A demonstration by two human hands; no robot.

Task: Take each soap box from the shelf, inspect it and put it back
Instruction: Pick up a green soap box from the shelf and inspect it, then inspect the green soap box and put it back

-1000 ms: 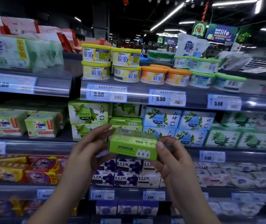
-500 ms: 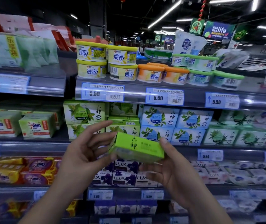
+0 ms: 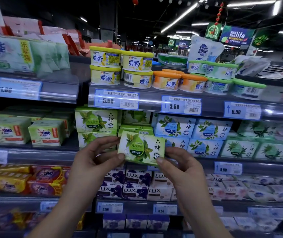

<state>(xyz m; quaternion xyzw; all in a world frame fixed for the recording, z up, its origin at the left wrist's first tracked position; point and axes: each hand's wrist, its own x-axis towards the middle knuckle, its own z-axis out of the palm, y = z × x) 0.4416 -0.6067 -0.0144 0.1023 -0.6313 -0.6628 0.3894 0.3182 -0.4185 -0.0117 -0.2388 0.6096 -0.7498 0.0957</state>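
A green soap box (image 3: 141,148) with leaf art and Chinese lettering is held in front of the middle shelf, its printed front facing me. My left hand (image 3: 92,162) grips its left edge with thumb and fingers. Its lower right corner is pinched by my right hand (image 3: 182,169). Behind it on the shelf stand matching green soap boxes (image 3: 96,121) and, to the right, blue-and-white soap boxes (image 3: 174,126).
The shelf rail (image 3: 206,107) above carries 5.50 price tags, with round tubs (image 3: 105,66) on top. OMO soap packs (image 3: 46,133) sit at left. LUX boxes (image 3: 133,184) fill the shelf below my hands. Pale green boxes (image 3: 240,148) stand at right.
The box has been turned in my hands: first its barcoded side showed, then its top edge, now its printed front faces me. Both hands kept hold and rose slightly toward the shelf.
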